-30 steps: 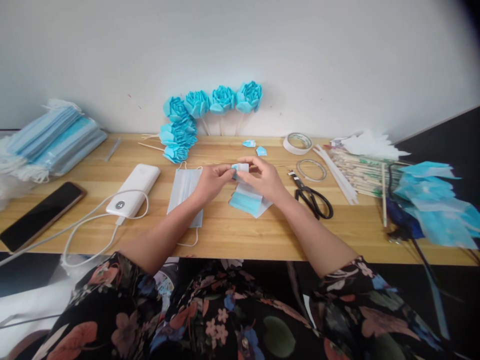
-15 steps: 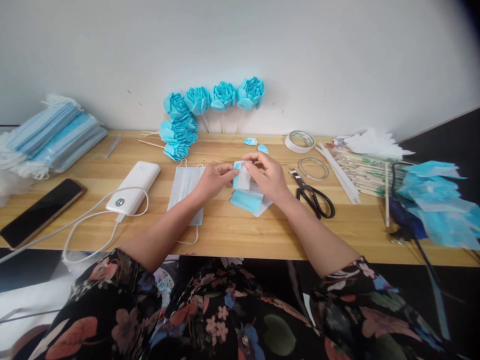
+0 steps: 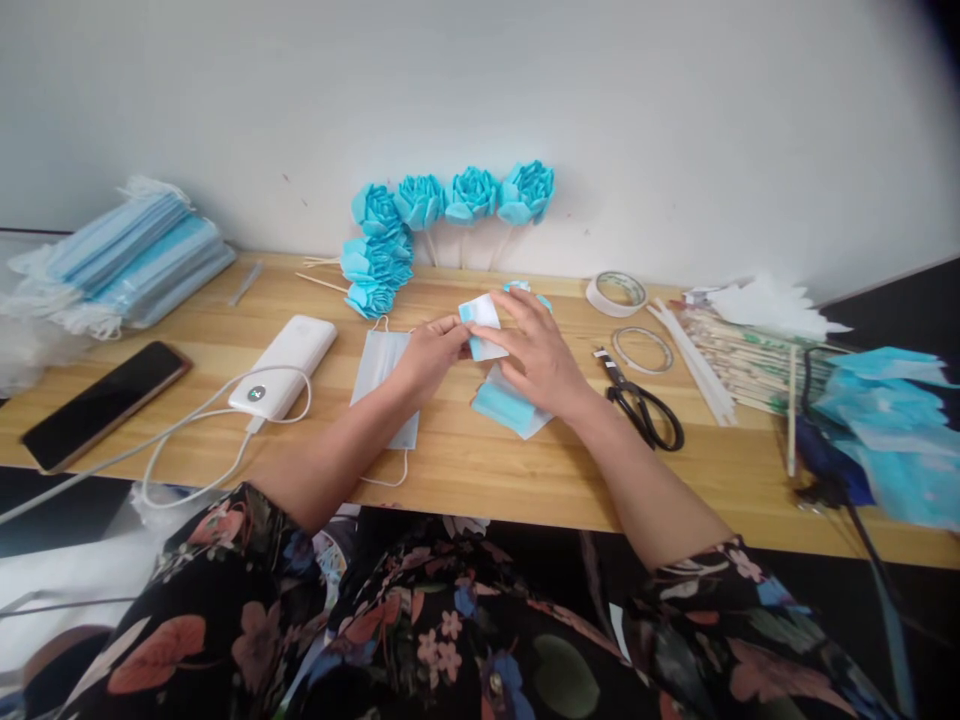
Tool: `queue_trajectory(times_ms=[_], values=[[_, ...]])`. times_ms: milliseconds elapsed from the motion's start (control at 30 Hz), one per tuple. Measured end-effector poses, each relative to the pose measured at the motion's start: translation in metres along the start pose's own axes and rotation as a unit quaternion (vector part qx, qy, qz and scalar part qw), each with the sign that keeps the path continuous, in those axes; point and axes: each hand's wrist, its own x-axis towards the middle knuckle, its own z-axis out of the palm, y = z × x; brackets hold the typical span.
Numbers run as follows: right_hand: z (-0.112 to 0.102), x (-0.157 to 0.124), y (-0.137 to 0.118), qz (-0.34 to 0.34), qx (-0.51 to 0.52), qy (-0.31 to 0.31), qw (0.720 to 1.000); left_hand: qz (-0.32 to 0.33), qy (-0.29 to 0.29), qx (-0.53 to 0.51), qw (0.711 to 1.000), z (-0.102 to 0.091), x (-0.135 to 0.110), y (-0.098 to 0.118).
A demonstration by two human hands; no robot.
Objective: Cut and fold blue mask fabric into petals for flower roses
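A small blue-and-white piece of mask fabric [image 3: 480, 312] is pinched at its left edge by my left hand [image 3: 436, 350]. My right hand [image 3: 541, 350] lies against the same piece, fingers stretched out over its right side and a fingertip or thumb across its front. Below them, more blue and white fabric pieces [image 3: 504, 402] rest on the table, partly under my right hand. A flat face mask [image 3: 373, 365] with ear loops lies beneath my left wrist. Two small blue scraps [image 3: 543, 301] show behind my right fingers.
Blue fabric flowers [image 3: 470, 195] on sticks stand by the wall. To the right are tape rolls [image 3: 616, 294], black-handled scissors [image 3: 646, 412], sticks [image 3: 739, 350], a blue glue gun [image 3: 825, 460] and blue fabric [image 3: 892, 430]. Stacked masks [image 3: 135, 255], a phone [image 3: 105, 405] and a power bank [image 3: 281, 370] lie left.
The held fabric piece has turned and tilted, showing more of its white side. My right fingers have spread from a pinch. The whole view has shifted slightly.
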Motion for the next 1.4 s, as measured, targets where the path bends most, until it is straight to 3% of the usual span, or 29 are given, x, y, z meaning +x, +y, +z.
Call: queue_trajectory(times_ms=[433, 733, 967, 1200, 1400], values=[[0.006, -0.001, 0.002, 0.028, 0.023, 0.076, 0.996, 0.002, -0.032, -0.015, 0.999, 0.004, -0.002, -0.002], [0.008, -0.002, 0.003, 0.033, 0.004, 0.075, 0.997, -0.021, -0.017, -0.071, 0.997, 0.001, -0.001, -0.001], [0.008, 0.0, -0.002, 0.008, 0.017, 0.055, 0.998, -0.042, -0.042, -0.091, 0.994, 0.0, -0.001, -0.005], [0.011, -0.002, 0.0, 0.046, 0.064, 0.11, 0.991, -0.037, -0.03, -0.082, 0.996, 0.002, -0.002, -0.001], [0.01, -0.003, -0.004, 0.15, 0.138, 0.126, 0.971, -0.016, -0.02, -0.04, 0.999, 0.004, -0.004, 0.001]])
